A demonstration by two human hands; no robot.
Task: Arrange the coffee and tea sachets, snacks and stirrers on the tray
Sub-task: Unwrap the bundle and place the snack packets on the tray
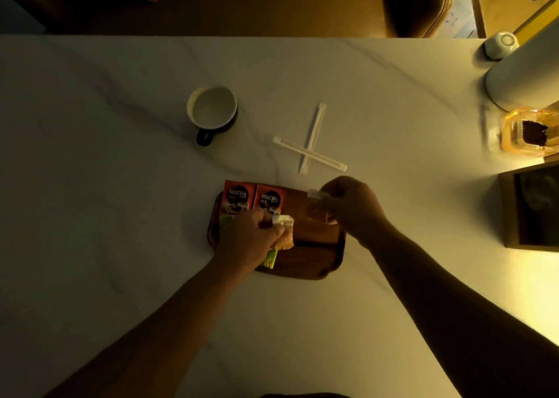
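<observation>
Two bare forearms enter from the near edge and meet over a dark wooden tray (305, 264) resting on a pale marble-patterned table (121, 216). Nearest on the tray, green tea sachets (270, 258) lie along the left side, mostly covered by the left hand (251, 240). That hand is closed around a small clear snack packet (286, 231) with golden contents and a white sealed top, holding it just above the tray floor near the centre. The right hand (351, 207) pinches a second clear snack packet (317, 208) between thumb and fingers over the right half of the tray; whether this packet touches the wood cannot be told. At the far left end of the tray, two red Nescafe coffee sachets (252, 198) lie side by side, edges touching, their far ends overlapping the tray rim. Beyond the tray, two wrapped stirrers (310, 152) lie crossed on the table, off the tray. Further left and back stands a cup (211, 108), dark outside and white inside, handle toward the viewer. Along the right edge sit a dark framed box (532, 207), an amber glass container (526, 132) with dark contents, a tall white cylinder (526, 70) and an upturned white cup (500, 45) near the far corner
</observation>
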